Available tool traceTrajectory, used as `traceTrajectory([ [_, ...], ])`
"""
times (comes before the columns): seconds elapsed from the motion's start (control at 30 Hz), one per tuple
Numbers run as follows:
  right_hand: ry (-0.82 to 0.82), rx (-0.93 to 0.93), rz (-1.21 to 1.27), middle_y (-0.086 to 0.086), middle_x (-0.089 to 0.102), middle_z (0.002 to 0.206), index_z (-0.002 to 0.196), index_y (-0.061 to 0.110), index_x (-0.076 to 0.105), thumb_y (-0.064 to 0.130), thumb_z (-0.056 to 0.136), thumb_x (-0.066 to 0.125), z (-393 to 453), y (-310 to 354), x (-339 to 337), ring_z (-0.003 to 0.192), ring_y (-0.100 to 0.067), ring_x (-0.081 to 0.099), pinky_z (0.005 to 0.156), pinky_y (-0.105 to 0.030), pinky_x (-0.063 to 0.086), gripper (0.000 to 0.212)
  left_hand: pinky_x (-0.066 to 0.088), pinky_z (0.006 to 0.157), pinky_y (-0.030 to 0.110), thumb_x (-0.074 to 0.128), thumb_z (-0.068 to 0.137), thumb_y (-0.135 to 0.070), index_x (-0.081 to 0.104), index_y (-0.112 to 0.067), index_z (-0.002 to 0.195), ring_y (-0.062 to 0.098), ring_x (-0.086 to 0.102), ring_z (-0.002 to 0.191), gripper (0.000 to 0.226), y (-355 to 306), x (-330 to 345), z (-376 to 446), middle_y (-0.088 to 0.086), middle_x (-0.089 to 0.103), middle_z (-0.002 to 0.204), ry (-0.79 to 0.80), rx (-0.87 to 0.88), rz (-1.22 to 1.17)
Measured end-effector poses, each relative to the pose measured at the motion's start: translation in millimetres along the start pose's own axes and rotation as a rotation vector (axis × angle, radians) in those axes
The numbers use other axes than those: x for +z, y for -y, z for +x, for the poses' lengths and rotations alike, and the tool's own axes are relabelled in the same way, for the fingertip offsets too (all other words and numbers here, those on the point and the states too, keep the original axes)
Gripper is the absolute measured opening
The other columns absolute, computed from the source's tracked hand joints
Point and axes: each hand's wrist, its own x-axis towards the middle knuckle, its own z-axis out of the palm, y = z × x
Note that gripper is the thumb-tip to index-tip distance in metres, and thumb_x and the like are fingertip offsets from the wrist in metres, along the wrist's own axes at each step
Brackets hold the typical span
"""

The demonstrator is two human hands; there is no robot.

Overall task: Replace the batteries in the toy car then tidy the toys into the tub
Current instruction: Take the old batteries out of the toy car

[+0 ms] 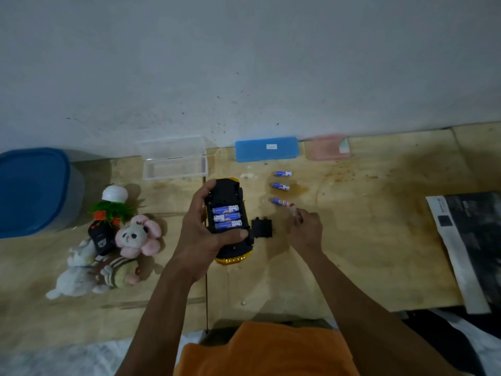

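My left hand (202,234) grips the yellow toy car (235,257), which is upside down. Its battery bay is uncovered and three blue batteries (226,217) lie side by side in it. The black battery cover (262,227) lies on the wooden floor just right of the car. Three loose blue batteries lie in a column to the right: a far battery (283,173), a middle battery (280,186) and a near battery (282,202). My right hand (306,229) pinches the right end of the near battery with its fingertips. The tub with a blue lid (32,191) stands at the far left.
Several plush toys (137,236) and a small potted plant (112,206) are heaped left of the car. An open clear plastic case (174,166), a blue case (267,148) and a pink case (326,147) line the wall. Dark printed paper (471,245) lies at the right.
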Motion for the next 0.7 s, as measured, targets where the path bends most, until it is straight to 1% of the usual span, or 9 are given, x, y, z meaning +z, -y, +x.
traceTrajectory([
  [0.07, 0.025, -0.009, -0.047, -0.008, 0.046, 0.08, 0.079, 0.009, 0.062, 0.011, 0.093, 0.059, -1, -8, -1, 0.069, -0.023, 0.043, 0.055, -0.019, 0.03, 0.015, 0.059, 0.085, 0.055, 0.088, 0.052, 0.003, 0.046, -0.04, 0.141, 0.035, 0.067, 0.109, 0.107, 0, 6, 1, 0.01, 0.057, 0.136, 0.009, -0.007, -0.009],
  [0.1, 0.038, 0.001, -0.048, -0.012, 0.05, 0.08, 0.079, 0.007, 0.065, 0.01, 0.094, 0.06, -3, -9, -1, 0.069, -0.027, 0.049, 0.054, -0.021, 0.03, 0.015, 0.06, 0.084, 0.054, 0.088, 0.052, 0.004, 0.046, -0.04, 0.141, 0.035, 0.068, 0.109, 0.108, 0, 9, 1, 0.011, 0.056, 0.136, 0.012, -0.011, -0.017],
  [0.13, 0.037, 0.014, -0.039, -0.017, 0.057, 0.081, 0.085, 0.005, 0.07, 0.013, 0.094, 0.06, -5, -9, 0, 0.073, -0.031, 0.055, 0.057, -0.025, 0.034, 0.015, 0.06, 0.083, 0.053, 0.087, 0.052, 0.004, 0.046, -0.04, 0.141, 0.034, 0.068, 0.108, 0.108, 0, 11, 1, 0.011, 0.056, 0.136, 0.016, -0.013, -0.018],
  [0.2, 0.014, 0.044, 0.0, -0.015, 0.068, 0.089, 0.095, 0.005, 0.073, 0.028, 0.096, 0.061, -9, -6, 2, 0.083, -0.031, 0.063, 0.066, -0.027, 0.039, 0.026, 0.06, 0.083, 0.053, 0.087, 0.052, 0.005, 0.046, -0.04, 0.142, 0.033, 0.068, 0.107, 0.109, 0, 15, 0, 0.011, 0.056, 0.136, 0.024, -0.015, -0.011],
  [0.33, -0.009, 0.1, 0.045, -0.01, 0.071, 0.087, 0.091, 0.006, 0.07, 0.041, 0.095, 0.062, -11, -3, 5, 0.083, -0.028, 0.065, 0.067, -0.027, 0.042, 0.036, 0.059, 0.085, 0.055, 0.087, 0.053, 0.006, 0.045, -0.039, 0.142, 0.032, 0.069, 0.108, 0.109, -3, 16, -2, 0.01, 0.056, 0.136, 0.028, -0.015, 0.006],
  [0.5, 0.055, 0.085, -0.022, -0.01, 0.071, 0.092, 0.099, 0.005, 0.069, 0.033, 0.093, 0.066, -12, 2, -2, 0.088, -0.028, 0.066, 0.069, -0.026, 0.041, 0.028, 0.061, 0.081, 0.05, 0.086, 0.056, 0.01, 0.045, -0.039, 0.143, 0.031, 0.07, 0.106, 0.108, -5, 17, -7, 0.011, 0.056, 0.136, 0.026, 0.001, 0.005],
  [0.57, 0.014, 0.053, -0.042, -0.012, 0.069, 0.097, 0.105, 0.006, 0.068, 0.03, 0.092, 0.067, -15, 14, -10, 0.091, -0.029, 0.065, 0.071, -0.026, 0.042, 0.028, 0.062, 0.079, 0.045, 0.083, 0.059, 0.016, 0.044, -0.038, 0.143, 0.03, 0.071, 0.104, 0.107, -6, 16, -9, 0.011, 0.057, 0.135, 0.026, 0.012, 0.0],
  [0.63, -0.048, -0.034, 0.024, -0.01, 0.066, 0.097, 0.107, 0.008, 0.067, 0.023, 0.091, 0.068, -24, 41, -25, 0.087, -0.024, 0.063, 0.072, -0.026, 0.046, 0.021, 0.061, 0.078, 0.042, 0.082, 0.061, 0.019, 0.044, -0.037, 0.144, 0.029, 0.071, 0.103, 0.107, -9, 14, -12, 0.011, 0.058, 0.135, 0.031, 0.036, 0.005],
  [0.7, -0.074, -0.112, 0.214, -0.002, 0.066, 0.093, 0.103, 0.013, 0.068, 0.018, 0.091, 0.069, -40, 79, -46, 0.079, -0.015, 0.06, 0.07, -0.014, 0.046, 0.014, 0.061, 0.078, 0.041, 0.083, 0.061, 0.019, 0.043, -0.037, 0.144, 0.028, 0.071, 0.102, 0.107, -12, 11, -15, 0.009, 0.058, 0.135, 0.03, 0.067, 0.018],
])
